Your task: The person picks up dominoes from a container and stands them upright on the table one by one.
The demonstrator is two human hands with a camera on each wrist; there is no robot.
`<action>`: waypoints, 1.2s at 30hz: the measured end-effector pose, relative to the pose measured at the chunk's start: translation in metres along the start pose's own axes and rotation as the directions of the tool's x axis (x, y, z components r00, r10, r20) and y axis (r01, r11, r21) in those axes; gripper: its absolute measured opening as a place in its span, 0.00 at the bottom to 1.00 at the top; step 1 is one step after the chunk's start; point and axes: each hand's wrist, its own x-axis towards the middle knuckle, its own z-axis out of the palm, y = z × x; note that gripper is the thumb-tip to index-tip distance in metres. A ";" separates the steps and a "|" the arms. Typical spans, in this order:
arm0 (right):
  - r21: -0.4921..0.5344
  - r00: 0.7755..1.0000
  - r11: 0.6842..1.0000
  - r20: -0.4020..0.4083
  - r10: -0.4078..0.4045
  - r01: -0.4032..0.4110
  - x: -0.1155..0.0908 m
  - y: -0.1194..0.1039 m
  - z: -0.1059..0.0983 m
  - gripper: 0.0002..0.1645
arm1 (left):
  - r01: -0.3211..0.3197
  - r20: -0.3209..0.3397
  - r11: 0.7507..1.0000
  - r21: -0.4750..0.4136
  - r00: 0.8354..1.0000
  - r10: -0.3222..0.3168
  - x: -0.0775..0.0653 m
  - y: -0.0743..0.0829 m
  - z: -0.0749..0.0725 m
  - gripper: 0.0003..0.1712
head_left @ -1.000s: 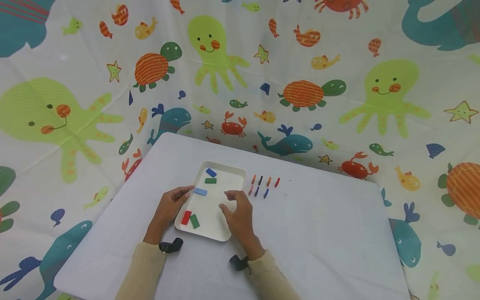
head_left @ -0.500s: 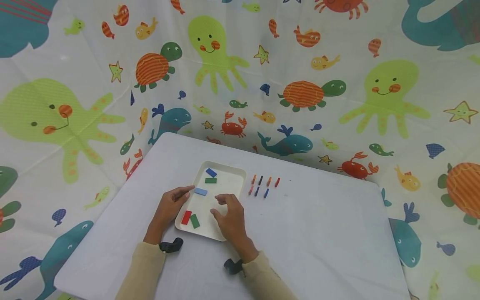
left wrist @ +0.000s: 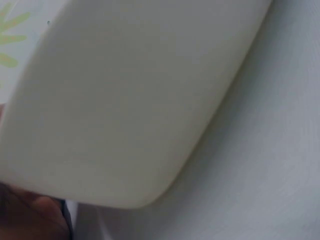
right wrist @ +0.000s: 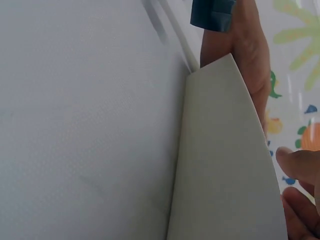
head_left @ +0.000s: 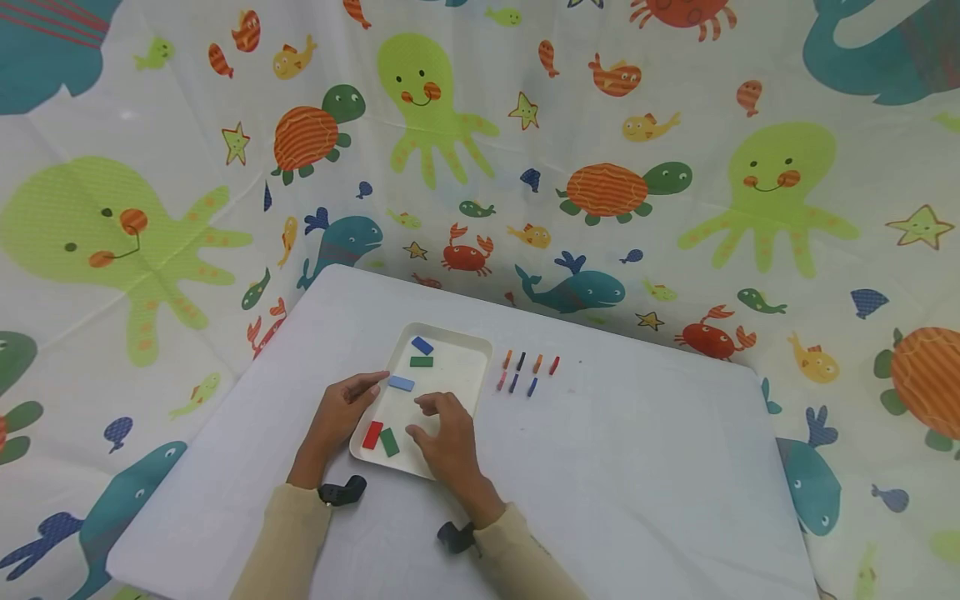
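A white tray [head_left: 457,350] lies on the table with several small flat blocks in it. A blue block [head_left: 422,345], a green block [head_left: 422,362] and a light blue block [head_left: 401,383] sit along its left and far part. Near its front left corner are a red block [head_left: 372,435] and a second green block [head_left: 389,442]. My left hand [head_left: 341,414] rests at the tray's left rim, fingertips close to the light blue block. Above the tray's middle hovers my right hand [head_left: 448,437], its thumb and fingers apart with nothing between them. Both wrist views mostly show the tray's outer wall.
Right of the tray, several small coloured sticks [head_left: 521,361], crayon-like, lie in two rows on the white-covered table [head_left: 637,467]. A curtain [head_left: 480,150] printed with sea animals hangs behind and at the sides. Each wrist wears a dark camera.
My right hand has moved left and slightly toward me over the tray. The left hand, the blocks and the sticks have stayed in place.
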 end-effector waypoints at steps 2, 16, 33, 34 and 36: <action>0.000 1.000 1.000 0.010 0.005 -0.005 0.000 -0.001 0.002 0.25 | 0.002 0.001 1.000 0.001 1.000 -0.002 0.000 0.000 0.000 0.23; 0.005 0.998 0.999 0.055 -0.034 0.034 0.000 -0.006 0.015 0.25 | 0.008 0.004 1.000 -0.011 1.000 -0.008 0.000 -0.001 -0.001 0.24; -0.082 0.973 0.996 0.226 0.055 -0.037 0.007 -0.018 0.024 0.24 | -0.011 0.001 1.000 -0.018 1.000 0.011 0.001 -0.003 -0.001 0.24; -0.087 0.971 0.996 0.233 0.056 -0.036 0.007 -0.019 0.025 0.24 | -0.010 0.001 1.000 -0.020 1.000 0.010 0.001 -0.003 -0.001 0.24; -0.094 0.968 0.995 0.245 0.057 -0.035 0.008 -0.019 0.026 0.24 | -0.011 0.001 1.000 -0.021 1.000 0.011 0.002 -0.003 -0.001 0.24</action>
